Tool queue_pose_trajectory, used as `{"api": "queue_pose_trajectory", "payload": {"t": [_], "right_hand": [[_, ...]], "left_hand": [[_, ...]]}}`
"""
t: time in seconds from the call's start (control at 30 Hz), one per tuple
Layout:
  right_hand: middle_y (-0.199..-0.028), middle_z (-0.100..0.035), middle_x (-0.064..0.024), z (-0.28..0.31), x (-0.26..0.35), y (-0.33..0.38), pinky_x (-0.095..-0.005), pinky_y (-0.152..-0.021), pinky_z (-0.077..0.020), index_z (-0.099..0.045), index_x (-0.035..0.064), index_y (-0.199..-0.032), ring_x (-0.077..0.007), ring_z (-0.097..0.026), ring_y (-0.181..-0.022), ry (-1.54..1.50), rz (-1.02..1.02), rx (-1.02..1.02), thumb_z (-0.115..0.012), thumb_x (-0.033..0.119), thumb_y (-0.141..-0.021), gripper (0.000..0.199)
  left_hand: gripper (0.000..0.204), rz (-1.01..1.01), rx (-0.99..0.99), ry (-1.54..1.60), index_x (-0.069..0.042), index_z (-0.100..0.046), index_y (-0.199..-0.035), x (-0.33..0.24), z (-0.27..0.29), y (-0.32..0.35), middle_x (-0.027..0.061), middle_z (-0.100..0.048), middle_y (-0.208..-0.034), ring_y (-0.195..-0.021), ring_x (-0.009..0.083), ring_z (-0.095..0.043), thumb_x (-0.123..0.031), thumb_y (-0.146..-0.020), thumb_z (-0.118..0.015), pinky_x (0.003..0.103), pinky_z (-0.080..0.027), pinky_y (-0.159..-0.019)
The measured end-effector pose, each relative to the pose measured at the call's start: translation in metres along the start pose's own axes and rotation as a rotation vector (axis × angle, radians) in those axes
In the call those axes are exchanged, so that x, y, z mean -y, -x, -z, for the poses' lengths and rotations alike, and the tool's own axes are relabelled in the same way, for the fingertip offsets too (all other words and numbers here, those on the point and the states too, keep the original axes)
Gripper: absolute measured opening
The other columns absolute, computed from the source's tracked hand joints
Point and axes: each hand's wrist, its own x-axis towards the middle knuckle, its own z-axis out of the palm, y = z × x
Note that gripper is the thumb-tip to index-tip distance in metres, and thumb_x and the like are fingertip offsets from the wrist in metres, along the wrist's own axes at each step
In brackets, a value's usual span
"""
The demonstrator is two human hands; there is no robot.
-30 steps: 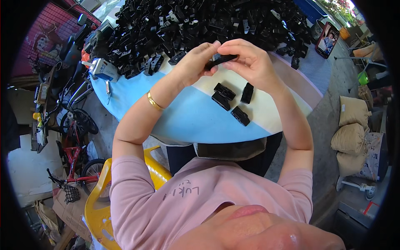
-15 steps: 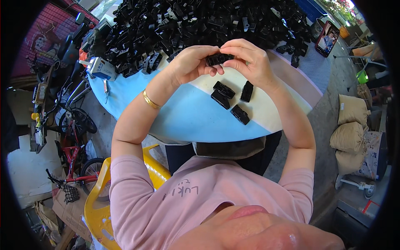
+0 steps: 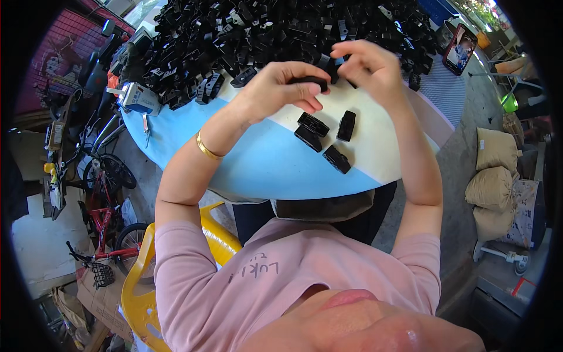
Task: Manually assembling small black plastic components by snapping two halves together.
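Note:
My left hand (image 3: 280, 91) is closed round a small black plastic part (image 3: 309, 80), thumb along its near side and fingers beneath. My right hand (image 3: 375, 67) is raised apart from it by the near edge of the pile, thumb and forefinger apart and the other fingers curled. Dark pieces show behind its fingertips; I see nothing clearly held there. On the cloth below the hands lie several similar black blocks: a touching pair, with the upper block (image 3: 314, 124) against the lower block (image 3: 308, 139), an upright block (image 3: 346, 126) and a tilted block (image 3: 337, 159).
A large heap of black parts (image 3: 275, 35) covers the far side of the cloth-covered table (image 3: 258, 167). A small blue-and-white carton (image 3: 139, 98) stands at its left edge, a phone (image 3: 460, 50) at its right. A yellow chair (image 3: 138, 287) and stuffed sacks (image 3: 491, 190) flank me.
My right hand has let go of the black part and moved right and slightly up toward the pile. The left hand keeps the part, now lying flatter in its fingers.

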Motion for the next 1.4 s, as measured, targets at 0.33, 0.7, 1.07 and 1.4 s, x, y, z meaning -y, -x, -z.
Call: {"api": "queue_pose_trajectory", "payload": {"t": [0.33, 0.7, 1.07, 1.4], "right_hand": [[-0.093, -0.066, -0.0053, 0.036, -0.06, -0.012, -0.0275, -0.072, -0.049, -0.064, 0.0112, -0.106, -0.017, -0.062, -0.078, 0.641, -0.167, -0.281, -0.065, 0.023, -0.081, 0.028], [-0.091, -0.067, -0.0044, 0.033, -0.077, -0.037, -0.0333, -0.07, -0.0508, -0.064, 0.0111, -0.105, -0.0217, -0.064, -0.078, 0.929, -0.141, -0.316, -0.062, 0.035, -0.082, 0.033], [-0.087, -0.067, -0.0039, 0.021, -0.059, -0.049, -0.0287, -0.071, -0.0515, -0.063, 0.0093, -0.102, -0.0174, -0.065, -0.078, 0.858, -0.228, -0.309, -0.068, 0.022, -0.076, 0.029], [-0.094, -0.062, -0.0088, -0.032, 0.017, -0.018, -0.0308, -0.071, -0.0508, -0.063, 0.005, -0.102, -0.0244, -0.061, -0.083, 0.471, 0.258, 0.094, -0.064, 0.0, -0.071, 0.031]], "left_hand": [[0.028, -0.354, 0.315, -0.508, -0.005, -0.064, -0.102, 0.021, -0.012, -0.007, 0.0107, -0.062, -0.092, -0.083, 0.0204, -0.057, -0.027, -0.085, -0.062, 0.031, -0.047, -0.075], [0.036, -0.436, -0.401, -1.129, -0.016, -0.058, -0.109, 0.045, -0.001, -0.046, 0.0112, -0.052, -0.092, -0.075, 0.0307, -0.058, -0.011, -0.074, -0.067, 0.038, -0.05, -0.067], [0.034, -0.14, -0.441, -0.262, -0.006, -0.055, -0.116, 0.027, 0.008, -0.029, 0.0021, -0.057, -0.085, -0.073, 0.0089, -0.056, -0.005, -0.083, -0.063, 0.024, -0.053, -0.063], [0.032, 0.099, -0.131, 0.291, 0.005, -0.052, -0.115, 0.016, 0.028, -0.019, 0.0104, -0.059, -0.095, -0.085, 0.0175, -0.062, 0.002, -0.084, -0.053, 0.027, -0.052, -0.081]]}}
